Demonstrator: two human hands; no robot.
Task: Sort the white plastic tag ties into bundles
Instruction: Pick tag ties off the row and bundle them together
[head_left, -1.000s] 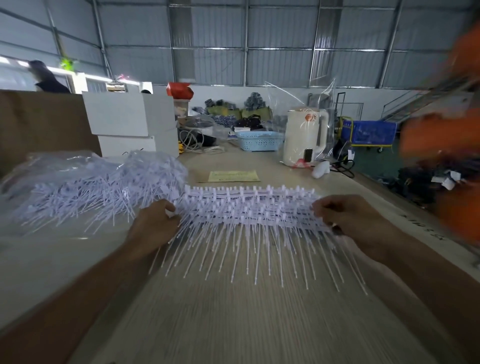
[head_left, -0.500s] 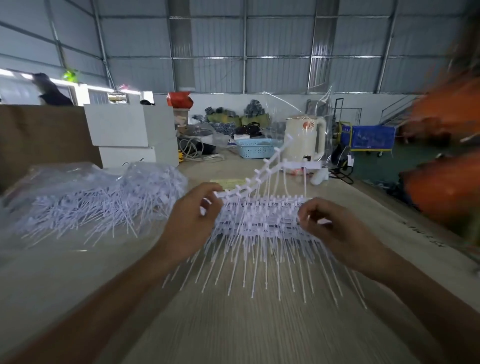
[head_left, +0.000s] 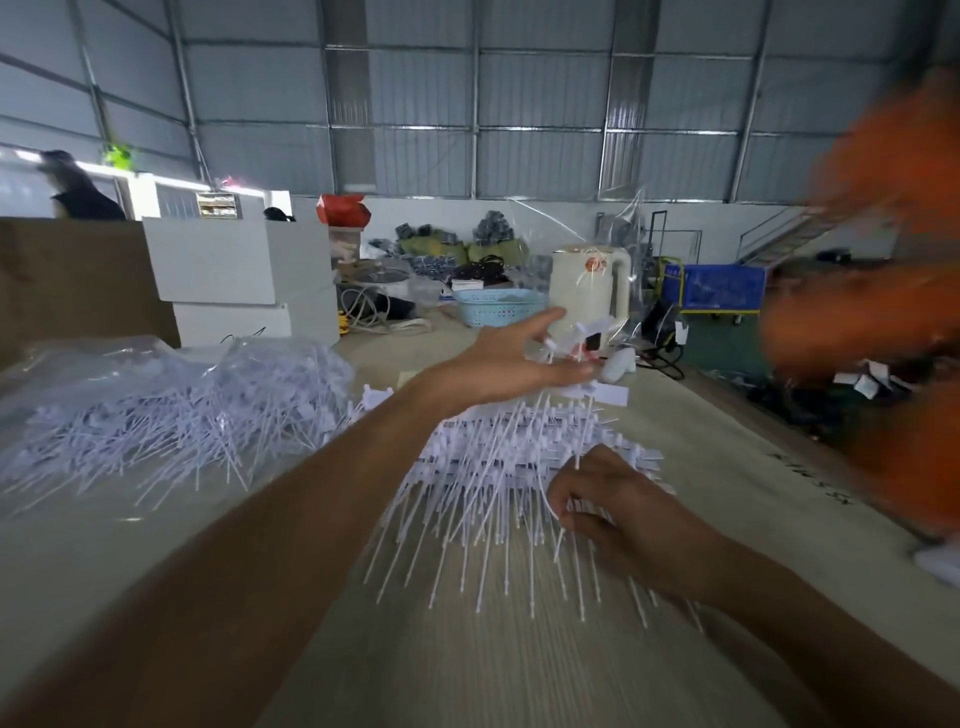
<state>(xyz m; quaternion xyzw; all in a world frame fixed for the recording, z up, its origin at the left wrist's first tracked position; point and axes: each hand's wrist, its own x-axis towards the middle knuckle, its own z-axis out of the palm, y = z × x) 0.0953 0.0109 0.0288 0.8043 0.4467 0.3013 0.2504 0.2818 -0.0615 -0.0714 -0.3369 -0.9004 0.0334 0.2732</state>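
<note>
Two lots of white tag ties lie on the pale table (head_left: 467, 675). Far left: a brown cardboard panel (head_left: 67, 280). Beside it, two white boxes (head_left: 234, 280), stacked. In front of these, a loose heap of ties (head_left: 171, 421), partly under a clear plastic bag (head_left: 93, 364). Centre: a stacked bundle of tie strips (head_left: 498, 457), headers in rows toward the far side, thin tails fanned toward the viewer. Left hand (head_left: 509, 358): raised above the bundle's far edge, fingers extended, holding a short strip of ties (head_left: 587, 338) at the fingertips; the exact grip is blurred. Right hand (head_left: 618, 509): low on the bundle's right part, fingers curled around several tie tails. The hands are well apart, left higher and farther out. Behind: a light blue basket (head_left: 498, 306), then a cream electric kettle (head_left: 587, 286). Farther right: a blue crate (head_left: 717, 286) on the floor. Far right edge: a blurred orange shape (head_left: 893, 291), not identifiable.
</note>
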